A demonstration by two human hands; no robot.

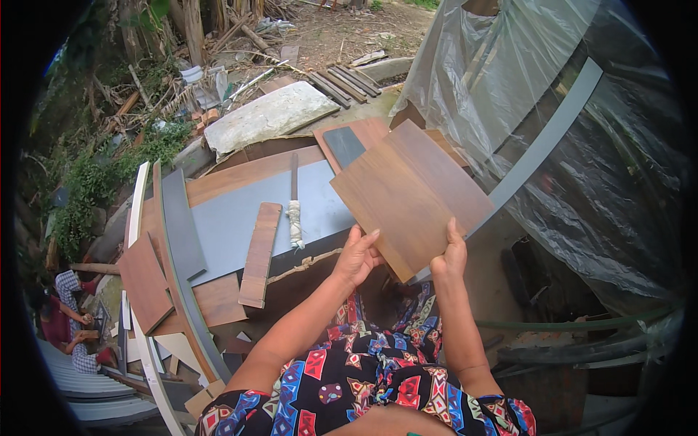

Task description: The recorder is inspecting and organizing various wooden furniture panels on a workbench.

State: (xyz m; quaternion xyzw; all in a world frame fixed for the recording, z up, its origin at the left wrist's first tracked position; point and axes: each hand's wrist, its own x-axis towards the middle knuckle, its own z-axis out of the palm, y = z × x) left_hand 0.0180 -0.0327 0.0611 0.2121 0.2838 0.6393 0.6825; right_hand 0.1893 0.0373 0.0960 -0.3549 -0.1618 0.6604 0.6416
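Note:
A brown wood-grain board [411, 196], roughly square, is held up in front of me, tilted, with both hands on its near edges. My left hand [358, 256] grips its lower left edge, thumb on top. On the near right edge is my right hand [450, 254], its thumb on the face and its fingers hidden beneath. A long grey strip [542, 138] runs up to the right from behind the board. On the work surface to the left are a narrow brown wooden strip [259, 254] and a dark blade with a cloth-wrapped handle [294, 218].
The work surface carries a grey panel [240, 221]. Long curved strips [171, 291] and a small brown board [145, 280] lie at its left. A pale stone slab [273, 116] lies beyond. Plastic sheeting [502, 73] hangs at the right. Another person [65, 320] sits low at far left.

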